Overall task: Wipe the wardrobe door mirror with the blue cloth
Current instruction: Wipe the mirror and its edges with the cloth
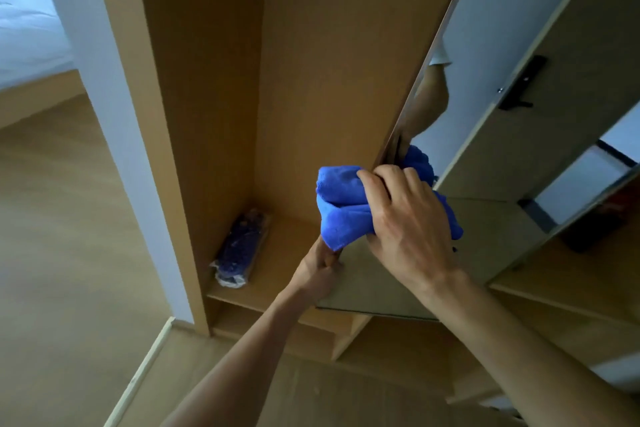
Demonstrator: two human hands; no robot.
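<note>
Both my forearms come up from the bottom of the view, and my right hand (408, 218) sits near the centre, fingers curled tight around a bunched blue cloth (341, 206) that it presses against the mirror (491, 239) close to the door's free edge. My left hand (320, 270), at about seven o'clock from the right one and just below the cloth, is clamped on that edge of the open wardrobe door, thumb toward me. The cloth looks like plush microfibre: soft, light and limp, so I judge it will fold and slip inside my palm unless I keep it wadded and push flat with the heel of the hand. The mirror is hard, smooth and slick glass fixed to a thin wooden panel; I'd treat it as fragile and the door as free to swing, which is why holding its edge seems sensible. The glass runs from my hands toward one o'clock and reflects my arm, the cloth and a pale door with a dark handle (521, 87). At ten o'clock the wardrobe (214, 80) is matte tan board, flat and square-cornered. On its shelf at eight o'clock lies a dark blue bundle in crinkled clear plastic (239, 250). Far at ten o'clock is white bedding (27, 31).
</note>
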